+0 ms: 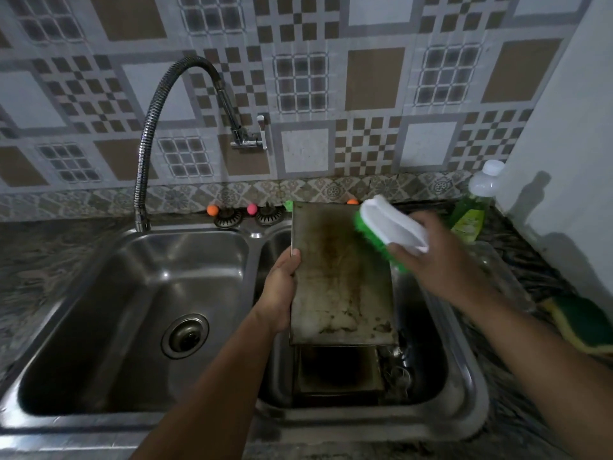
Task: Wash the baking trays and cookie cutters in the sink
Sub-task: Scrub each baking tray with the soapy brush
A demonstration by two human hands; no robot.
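A: Entry, head view. What do I have in the left hand (280, 287)?

B: I note the left grip clenched on the left edge of a stained baking tray (338, 280), thumb on the front face. The tray stands tilted, nearly upright, over the right basin of the double sink (255, 232).

A: And the right hand (438, 260)?

B: My right grip is wrapped around a scrub brush (388, 227), white handle, green bristles. The bristles touch the tray's upper right corner. The hand is blurred.

A: Tray condition?

B: Dark brown streak down the middle, pale residue near the lower edge.

A: Other task items?

B: A second tray (338, 370), dark, lies flat in the right basin below the held one. Just right of it are metal pieces (398, 363); I cannot tell whether they are cookie cutters.

A: Surroundings?

B: The left basin holds only its drain (185, 336). The flexible faucet (146, 127) arcs over it. A green dish soap bottle (474, 207) stands on the surface at the right rear, and a green and yellow sponge (580, 323) lies at the right edge.
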